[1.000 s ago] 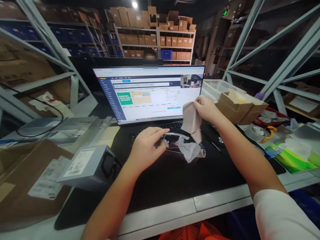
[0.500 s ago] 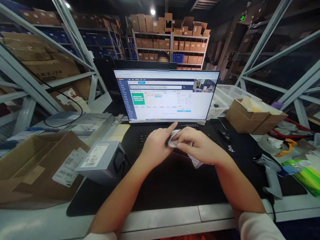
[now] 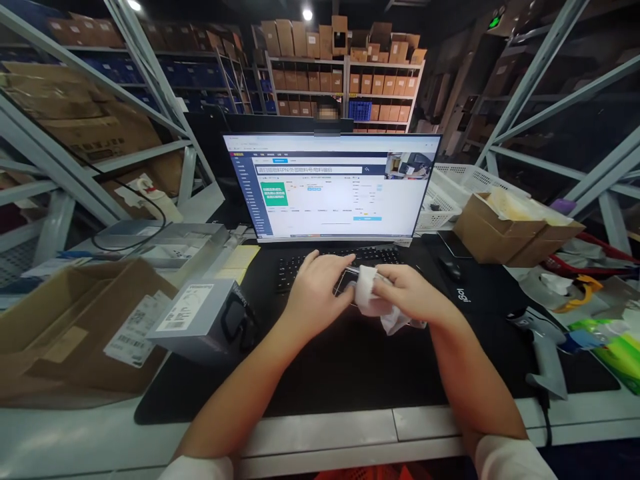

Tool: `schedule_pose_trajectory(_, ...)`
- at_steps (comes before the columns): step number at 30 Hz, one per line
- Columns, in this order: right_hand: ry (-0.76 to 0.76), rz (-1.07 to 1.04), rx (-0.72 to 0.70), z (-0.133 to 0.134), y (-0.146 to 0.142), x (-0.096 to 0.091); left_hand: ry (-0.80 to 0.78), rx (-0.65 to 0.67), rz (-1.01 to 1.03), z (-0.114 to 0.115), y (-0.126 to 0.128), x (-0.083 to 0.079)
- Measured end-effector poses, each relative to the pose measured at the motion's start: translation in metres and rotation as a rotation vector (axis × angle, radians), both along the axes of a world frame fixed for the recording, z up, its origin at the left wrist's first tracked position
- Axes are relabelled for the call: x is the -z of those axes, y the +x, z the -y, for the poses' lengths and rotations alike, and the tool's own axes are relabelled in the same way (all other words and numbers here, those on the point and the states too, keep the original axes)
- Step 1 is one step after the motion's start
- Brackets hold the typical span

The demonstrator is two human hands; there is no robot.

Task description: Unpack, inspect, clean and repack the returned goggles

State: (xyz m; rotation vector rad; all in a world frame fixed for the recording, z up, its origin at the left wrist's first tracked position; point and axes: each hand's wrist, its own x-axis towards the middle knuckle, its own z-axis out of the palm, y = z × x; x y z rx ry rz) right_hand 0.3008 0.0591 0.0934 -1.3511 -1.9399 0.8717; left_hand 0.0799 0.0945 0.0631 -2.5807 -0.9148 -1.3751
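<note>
My left hand (image 3: 316,290) pinches the side of a dark flat object (image 3: 343,283) with a thin bright edge, its thumb and fingers on either side. Most of that object is covered, so its kind does not show. My right hand (image 3: 407,293) is closed on a crumpled white tissue (image 3: 369,293), which lies against the same object and hangs down below the fingers. Both hands are over the black desk mat, just in front of the keyboard (image 3: 287,272). Behind them stands a monitor (image 3: 320,200) with a web page on its screen.
To the left are an open cardboard box (image 3: 65,340) and a grey labelled box (image 3: 200,320). On the right lie a mouse (image 3: 449,269), a barcode scanner (image 3: 543,347), a tape roll (image 3: 545,287) and a carton (image 3: 493,230). Metal rack posts flank the desk.
The white tissue has come up and over the front of the object between my hands. My left fingers, pointing forward before, now bend around its side. The view has shifted slightly.
</note>
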Motion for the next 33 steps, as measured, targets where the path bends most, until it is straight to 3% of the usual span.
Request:
schedule_pose_trajectory(3, -0.117, -0.117, -0.078, -0.008, 0.016, 0.0, 0.0, -0.024, 0.088, -0.004, -0.006, -0.005)
schedule_pose_trajectory(6, -0.208, -0.124, -0.109, -0.009, 0.015, 0.003, -0.007, 0.002, 0.066, -0.001, -0.005, -0.006)
schedule_pose_trajectory(10, -0.126, -0.125, -0.087, -0.005, -0.007, 0.006, 0.036, 0.052, -0.052, 0.007, 0.005, 0.0)
schedule_pose_trajectory(13, -0.055, -0.119, -0.083, -0.006, -0.005, 0.004, 0.02, 0.11, 0.003, 0.006, 0.004, 0.0)
schedule_pose_trajectory(18, -0.154, -0.083, -0.132, -0.009, 0.012, 0.002, 0.0, 0.086, 0.094, 0.004, -0.002, -0.004)
schedule_pose_trajectory(23, 0.018, -0.019, -0.045, -0.003, -0.009, 0.005, 0.068, 0.118, -0.028, 0.011, 0.011, 0.002)
schedule_pose_trajectory(29, -0.226, -0.171, -0.185, -0.002, 0.01, -0.006, 0.054, 0.082, 0.105, 0.006, -0.001, -0.004)
schedule_pose_trajectory(33, -0.081, -0.07, -0.106, 0.003, 0.003, -0.005, 0.119, 0.097, 0.065, 0.009, 0.004, -0.004)
